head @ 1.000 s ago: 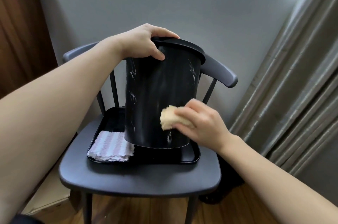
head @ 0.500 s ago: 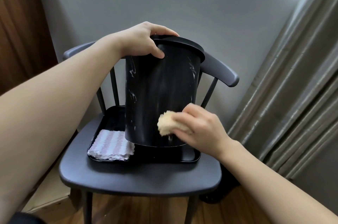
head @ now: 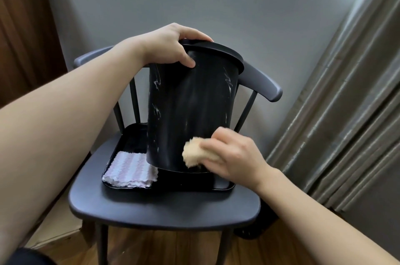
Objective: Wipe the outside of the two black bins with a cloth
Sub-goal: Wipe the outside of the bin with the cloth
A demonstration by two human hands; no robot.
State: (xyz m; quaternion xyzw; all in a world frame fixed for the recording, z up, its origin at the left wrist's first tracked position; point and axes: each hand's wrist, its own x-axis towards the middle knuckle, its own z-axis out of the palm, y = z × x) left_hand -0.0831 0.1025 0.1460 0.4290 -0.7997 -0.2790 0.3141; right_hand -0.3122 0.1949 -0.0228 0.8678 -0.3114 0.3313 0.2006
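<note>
A black bin [head: 190, 111] with faint white marbling stands tilted in a black tray [head: 224, 187] on a dark chair. My left hand [head: 171, 48] grips its rim at the top left, thumb down on the outer wall. My right hand [head: 231, 156] holds a bunched beige cloth [head: 190, 154] and presses it against the bin's lower right side, close to the base. A second black bin [head: 257, 224] is partly hidden on the floor behind the chair's right front leg.
A folded pink-and-white striped cloth [head: 129, 169] lies in the tray's left part. The chair [head: 164, 210] stands on a wooden floor against a grey wall. Grey curtains [head: 346, 113] hang to the right, and a wooden panel [head: 23, 33] stands at the left.
My right hand has slid the beige cloth downward along the bin's side, toward the base. My left hand keeps its hold on the rim.
</note>
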